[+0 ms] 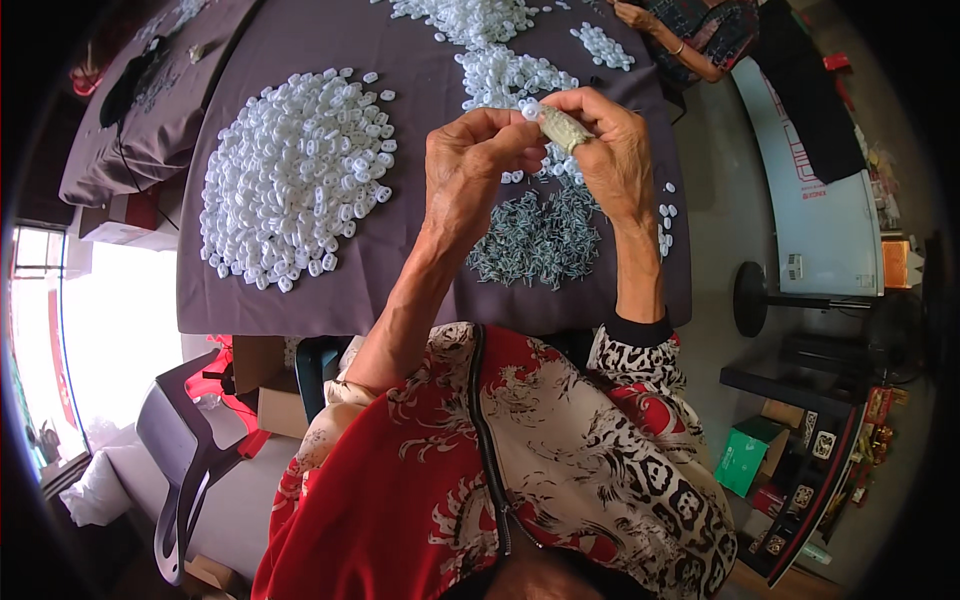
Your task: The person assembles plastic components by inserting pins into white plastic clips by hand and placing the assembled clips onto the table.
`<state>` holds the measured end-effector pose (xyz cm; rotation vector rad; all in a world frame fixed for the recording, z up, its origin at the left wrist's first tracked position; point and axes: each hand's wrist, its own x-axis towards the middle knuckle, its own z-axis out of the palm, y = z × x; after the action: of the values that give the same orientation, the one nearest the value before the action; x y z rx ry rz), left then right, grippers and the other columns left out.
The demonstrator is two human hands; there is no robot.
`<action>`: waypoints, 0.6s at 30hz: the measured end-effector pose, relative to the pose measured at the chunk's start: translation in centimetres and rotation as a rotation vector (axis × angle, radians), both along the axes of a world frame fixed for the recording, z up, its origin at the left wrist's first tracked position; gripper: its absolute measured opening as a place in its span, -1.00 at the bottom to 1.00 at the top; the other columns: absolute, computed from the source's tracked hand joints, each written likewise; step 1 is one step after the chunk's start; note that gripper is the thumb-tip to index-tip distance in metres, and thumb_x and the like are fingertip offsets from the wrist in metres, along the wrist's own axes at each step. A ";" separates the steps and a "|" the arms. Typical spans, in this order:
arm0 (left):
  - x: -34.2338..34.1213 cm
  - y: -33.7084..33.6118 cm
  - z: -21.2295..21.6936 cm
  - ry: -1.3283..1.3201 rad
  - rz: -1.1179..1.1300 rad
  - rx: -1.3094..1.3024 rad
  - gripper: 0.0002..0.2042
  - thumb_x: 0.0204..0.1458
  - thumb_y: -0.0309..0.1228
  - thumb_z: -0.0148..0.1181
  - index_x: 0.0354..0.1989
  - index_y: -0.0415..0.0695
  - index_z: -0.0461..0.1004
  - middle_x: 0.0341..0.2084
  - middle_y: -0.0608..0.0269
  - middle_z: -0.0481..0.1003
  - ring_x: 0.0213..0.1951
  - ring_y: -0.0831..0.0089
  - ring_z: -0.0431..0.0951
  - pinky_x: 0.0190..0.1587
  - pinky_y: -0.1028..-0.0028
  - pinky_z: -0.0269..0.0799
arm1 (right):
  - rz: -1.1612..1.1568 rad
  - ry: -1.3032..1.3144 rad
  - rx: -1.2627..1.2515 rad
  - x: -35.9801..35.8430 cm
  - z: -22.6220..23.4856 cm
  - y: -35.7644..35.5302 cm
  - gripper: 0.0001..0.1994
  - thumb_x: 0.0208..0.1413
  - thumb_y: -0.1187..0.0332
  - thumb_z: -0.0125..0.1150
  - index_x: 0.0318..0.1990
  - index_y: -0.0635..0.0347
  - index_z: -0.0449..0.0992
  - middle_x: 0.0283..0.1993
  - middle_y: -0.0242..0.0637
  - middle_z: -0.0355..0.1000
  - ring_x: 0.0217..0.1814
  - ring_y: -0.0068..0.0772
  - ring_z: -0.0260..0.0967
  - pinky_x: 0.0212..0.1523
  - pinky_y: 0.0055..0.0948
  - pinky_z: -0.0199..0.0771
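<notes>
My left hand (470,170) and my right hand (605,150) are raised together above a table covered in grey cloth (420,280). Between their fingertips they pinch a small white plastic piece (530,108). The right index finger wears a pale wrapped finger cover (563,128). Under the hands lies a heap of small grey metal pins (535,240). A large pile of white plastic pieces (295,175) spreads out to the left.
More white pieces (505,75) lie beyond the hands and at the far edge (470,18). Another person's hand (635,15) works at the top right. A grey chair (190,450) stands lower left. A white board (820,220) and shelves with boxes (790,470) are on the right.
</notes>
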<state>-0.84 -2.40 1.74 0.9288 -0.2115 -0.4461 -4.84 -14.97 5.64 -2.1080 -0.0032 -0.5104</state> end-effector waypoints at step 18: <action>-0.4 0.6 1.4 0.004 0.015 -0.055 -0.89 -0.14 -0.52 0.09 -0.49 -0.35 0.42 -0.55 0.10 0.48 -0.53 0.51 0.48 -0.41 0.56 0.42 | 0.138 0.061 0.350 0.5 0.5 -0.6 -0.89 -0.06 0.49 0.07 -0.38 0.34 0.47 -0.48 -0.35 0.40 -0.41 -0.60 0.31 -0.23 -0.61 0.25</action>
<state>-1.20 -1.83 3.12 0.8755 -0.2119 -0.4268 -4.36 -15.61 6.18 -1.7656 -0.0230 -0.3367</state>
